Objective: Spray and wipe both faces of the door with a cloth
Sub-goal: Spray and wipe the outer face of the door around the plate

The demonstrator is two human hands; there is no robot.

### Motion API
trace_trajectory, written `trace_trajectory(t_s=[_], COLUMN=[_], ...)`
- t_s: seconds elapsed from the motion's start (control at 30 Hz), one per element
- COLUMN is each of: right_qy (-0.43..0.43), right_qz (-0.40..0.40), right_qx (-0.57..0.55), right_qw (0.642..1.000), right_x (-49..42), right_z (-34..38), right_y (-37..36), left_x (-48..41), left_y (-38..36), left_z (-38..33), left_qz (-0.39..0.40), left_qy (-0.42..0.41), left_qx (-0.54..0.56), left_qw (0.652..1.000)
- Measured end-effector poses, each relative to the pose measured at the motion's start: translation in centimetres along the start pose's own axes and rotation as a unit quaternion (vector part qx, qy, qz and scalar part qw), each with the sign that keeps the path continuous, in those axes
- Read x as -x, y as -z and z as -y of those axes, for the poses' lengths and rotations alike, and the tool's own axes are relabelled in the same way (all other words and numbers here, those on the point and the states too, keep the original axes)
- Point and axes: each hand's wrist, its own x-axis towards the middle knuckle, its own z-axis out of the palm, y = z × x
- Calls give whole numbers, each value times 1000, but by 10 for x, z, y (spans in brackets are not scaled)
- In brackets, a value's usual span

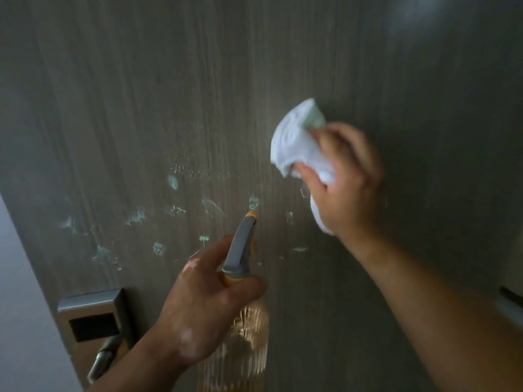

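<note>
A grey-brown wood-grain door fills the view, with pale greenish spray blotches scattered across its middle. My left hand grips a clear ribbed spray bottle with a grey and orange trigger head, nozzle pointing at the door. My right hand holds a bunched white cloth with a green edge against the door, up and right of the blotches.
A brushed metal lock plate with a dark reader window and a lever handle sits at the lower left. A pale wall or frame borders the door's left edge. A dark fitting shows at the right edge.
</note>
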Motion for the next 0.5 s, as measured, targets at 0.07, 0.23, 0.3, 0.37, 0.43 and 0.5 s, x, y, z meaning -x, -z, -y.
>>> trace_trajectory(t_s=[0.07,0.23,0.3,0.37,0.43,0.5], right_qy=[30,134,111,38,-41,-81], right_qz=[38,67,46,3,-49,-89], right_qx=[5,7,1,5,3,-4], right_qw=[999,989,993,999,998,993], right_x=[65,138,115,75,31,-4], right_z=[9,27,28,29,33,37], right_y=[4,0,-2,-7,-16,-23], left_x=[1,3,2,3,2,1], left_y=[4,12,14,17,21,25], left_z=[3,8,11,12,13,14], left_qz=[-21,-13,-21,-22,-14,-12], left_qy=[0,-7,-1,5,7,11], left_qx=[12,15,11,10,6,7], left_qw=[1000,1000,1000,1000,1000,1000])
